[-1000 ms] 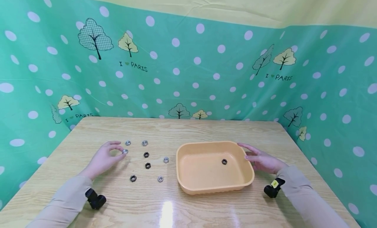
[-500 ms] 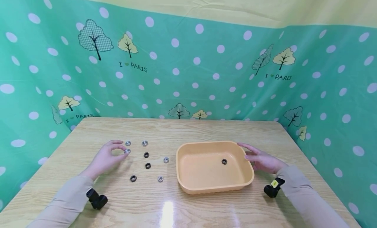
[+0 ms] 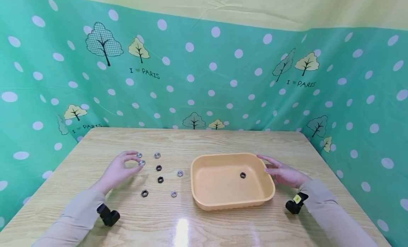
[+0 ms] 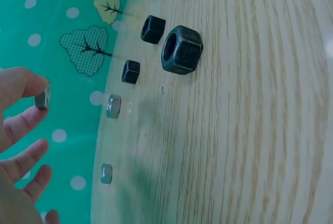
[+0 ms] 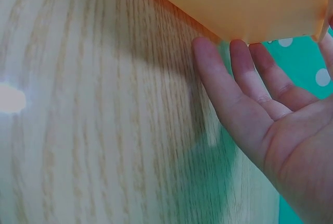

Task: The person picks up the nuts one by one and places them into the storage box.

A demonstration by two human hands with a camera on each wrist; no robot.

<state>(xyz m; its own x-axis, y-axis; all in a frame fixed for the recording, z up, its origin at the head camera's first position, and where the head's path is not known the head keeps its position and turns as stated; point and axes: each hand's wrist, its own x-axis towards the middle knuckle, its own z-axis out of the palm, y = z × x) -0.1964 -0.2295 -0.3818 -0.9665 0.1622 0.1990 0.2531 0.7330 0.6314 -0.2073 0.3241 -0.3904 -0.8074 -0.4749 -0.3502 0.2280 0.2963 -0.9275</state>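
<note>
My left hand (image 3: 137, 163) pinches a silver nut (image 3: 142, 163) between thumb and forefinger, just above the wooden table (image 3: 204, 225). In the left wrist view the same nut (image 4: 42, 97) sits at my fingertips (image 4: 31, 86), clear of the wood. Several loose nuts lie to its right, among them a silver one (image 3: 157, 155), a black one (image 3: 158, 167) and another black one (image 3: 145, 193). My right hand (image 3: 269, 166) rests with straight fingers (image 5: 229, 78) against the right wall of an orange tray (image 3: 223, 203). One black nut (image 3: 243, 175) lies in the tray.
Green dotted cloth walls (image 3: 204, 80) close in the table at the back and both sides. A small black camera is strapped under each wrist (image 3: 109, 215) (image 3: 294, 204). Bare wood lies in front of the tray, with a glare spot (image 3: 181, 227).
My left hand has lifted the silver nut off the table and carried it slightly right. The right hand and tray have not moved.
</note>
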